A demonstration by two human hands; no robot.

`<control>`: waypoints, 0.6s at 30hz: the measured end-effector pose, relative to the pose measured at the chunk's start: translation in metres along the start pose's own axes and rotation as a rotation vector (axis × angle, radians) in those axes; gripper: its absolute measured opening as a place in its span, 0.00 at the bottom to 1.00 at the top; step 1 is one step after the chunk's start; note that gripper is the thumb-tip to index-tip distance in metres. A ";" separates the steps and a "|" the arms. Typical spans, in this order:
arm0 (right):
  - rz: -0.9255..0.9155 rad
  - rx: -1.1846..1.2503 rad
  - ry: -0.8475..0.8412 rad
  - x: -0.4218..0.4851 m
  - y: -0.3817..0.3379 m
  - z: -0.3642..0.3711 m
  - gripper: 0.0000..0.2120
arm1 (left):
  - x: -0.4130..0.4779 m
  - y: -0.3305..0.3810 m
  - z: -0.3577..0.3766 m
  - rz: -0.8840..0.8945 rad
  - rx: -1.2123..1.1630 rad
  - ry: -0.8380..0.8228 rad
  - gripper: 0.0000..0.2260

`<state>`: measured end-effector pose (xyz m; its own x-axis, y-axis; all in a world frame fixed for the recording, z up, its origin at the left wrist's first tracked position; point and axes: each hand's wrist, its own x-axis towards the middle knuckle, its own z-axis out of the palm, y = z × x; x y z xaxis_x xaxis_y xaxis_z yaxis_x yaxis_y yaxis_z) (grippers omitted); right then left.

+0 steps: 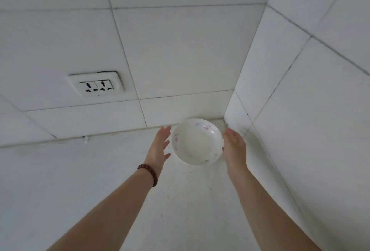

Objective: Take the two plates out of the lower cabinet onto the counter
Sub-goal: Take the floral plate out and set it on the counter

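A white deep plate (197,142) with small pink and blue marks on its rim sits at the far right corner of the white counter (80,180). My right hand (234,146) is against the plate's right rim, fingers curled around its edge. My left hand (160,146) is just left of the plate, fingers spread, a small gap away from the rim; a dark red bead bracelet is on that wrist. Only one plate is in view. The lower cabinet is out of view.
White tiled walls (180,60) meet in a corner right behind the plate; the right wall (300,110) stands close beside my right hand. A double wall socket (96,83) is on the back wall to the left.
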<state>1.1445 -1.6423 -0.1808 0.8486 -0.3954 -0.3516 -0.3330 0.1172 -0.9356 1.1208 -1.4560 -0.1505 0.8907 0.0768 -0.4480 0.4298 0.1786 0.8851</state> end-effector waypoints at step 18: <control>-0.272 0.106 -0.056 -0.200 -0.051 -0.033 0.13 | -0.184 0.033 -0.014 0.371 0.057 -0.122 0.16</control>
<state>0.9785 -1.5990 -0.0615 0.9232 -0.3744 -0.0863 -0.0481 0.1101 -0.9928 0.9693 -1.4505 -0.0407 0.9967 0.0086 -0.0809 0.0796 0.1051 0.9913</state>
